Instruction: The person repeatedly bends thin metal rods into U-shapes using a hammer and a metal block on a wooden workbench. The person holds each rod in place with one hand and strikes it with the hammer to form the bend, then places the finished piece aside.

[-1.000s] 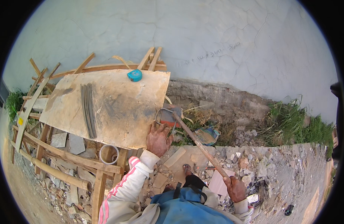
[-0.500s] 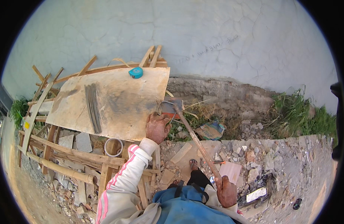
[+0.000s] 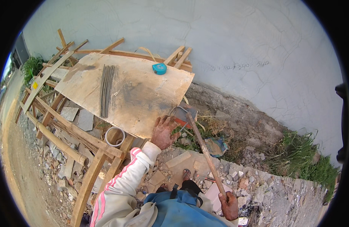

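Observation:
My left hand has its fingers spread over the right edge of a stained board, beside a bent metal rod that sits by a dark plate with a red side. My right hand is wrapped round the lower end of a long, rough pole, whose far end reaches the bent rod. On the board lie several straight grey rods and a turquoise tape measure.
The board rests on rough timber framing with a bamboo pole. A white ring-shaped item sits on it. A cracked grey wall runs behind. Rubble, a crumpled sack and grass lie right and below.
The view has swung, so the board and wall appear tilted and shifted rightward. My left hand's fingers, curled half a second ago, are now spread. My right hand still grips the pole.

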`<state>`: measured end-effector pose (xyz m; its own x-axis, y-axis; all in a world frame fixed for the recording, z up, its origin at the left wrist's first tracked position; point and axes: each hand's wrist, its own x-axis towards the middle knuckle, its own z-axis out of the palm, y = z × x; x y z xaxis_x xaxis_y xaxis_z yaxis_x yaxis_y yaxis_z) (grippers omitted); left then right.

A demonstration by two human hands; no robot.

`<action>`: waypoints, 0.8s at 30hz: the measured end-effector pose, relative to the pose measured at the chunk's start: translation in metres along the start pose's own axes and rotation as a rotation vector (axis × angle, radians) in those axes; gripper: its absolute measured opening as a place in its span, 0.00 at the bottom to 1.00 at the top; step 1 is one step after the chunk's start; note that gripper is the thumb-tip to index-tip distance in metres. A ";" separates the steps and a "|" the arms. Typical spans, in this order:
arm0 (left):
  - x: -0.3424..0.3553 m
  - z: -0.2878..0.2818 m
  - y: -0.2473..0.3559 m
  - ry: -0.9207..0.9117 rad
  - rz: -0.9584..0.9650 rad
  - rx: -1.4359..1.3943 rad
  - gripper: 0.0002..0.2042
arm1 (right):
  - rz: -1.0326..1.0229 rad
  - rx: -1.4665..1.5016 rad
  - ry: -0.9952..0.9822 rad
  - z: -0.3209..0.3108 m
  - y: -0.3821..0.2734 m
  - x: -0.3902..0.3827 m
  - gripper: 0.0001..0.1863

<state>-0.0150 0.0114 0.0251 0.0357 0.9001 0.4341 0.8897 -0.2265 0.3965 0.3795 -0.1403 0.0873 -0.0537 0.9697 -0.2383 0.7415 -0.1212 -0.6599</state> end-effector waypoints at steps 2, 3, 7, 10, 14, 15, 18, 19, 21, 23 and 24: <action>0.000 -0.003 -0.002 0.044 -0.021 -0.073 0.21 | -0.082 0.058 -0.013 -0.001 0.009 0.015 0.24; 0.001 -0.006 -0.004 0.077 -0.046 -0.146 0.21 | -0.072 0.075 -0.025 0.000 0.013 0.023 0.24; 0.018 -0.013 -0.014 0.182 -0.333 -0.146 0.21 | -0.180 0.473 0.003 0.037 0.004 0.077 0.20; 0.042 -0.012 -0.019 0.106 -0.440 -0.075 0.20 | -0.210 0.633 -0.246 0.066 -0.024 0.139 0.18; 0.063 -0.002 -0.020 0.041 -0.474 0.009 0.18 | -0.166 0.799 -0.257 0.135 -0.076 0.188 0.17; 0.066 -0.001 -0.023 0.054 -0.460 -0.021 0.17 | -0.194 0.829 -0.214 0.153 -0.090 0.194 0.18; 0.064 0.007 -0.036 0.031 -0.493 -0.153 0.15 | -0.146 0.927 -0.230 0.179 -0.113 0.198 0.19; 0.062 0.010 -0.042 0.036 -0.508 -0.239 0.14 | -0.087 0.961 -0.263 0.183 -0.120 0.200 0.19; 0.058 0.019 -0.052 0.061 -0.520 -0.331 0.12 | -0.067 1.028 -0.263 0.183 -0.131 0.204 0.19; 0.057 0.028 -0.060 0.100 -0.524 -0.342 0.11 | -0.065 1.097 -0.230 0.180 -0.140 0.206 0.18; 0.058 0.031 -0.063 0.083 -0.553 -0.496 0.11 | -0.042 1.157 -0.232 0.177 -0.144 0.207 0.16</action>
<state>-0.0551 0.0895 0.0004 -0.4093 0.9048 0.1176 0.4577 0.0921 0.8843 0.1439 0.0400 0.0070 -0.2723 0.9302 -0.2463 -0.3042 -0.3261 -0.8950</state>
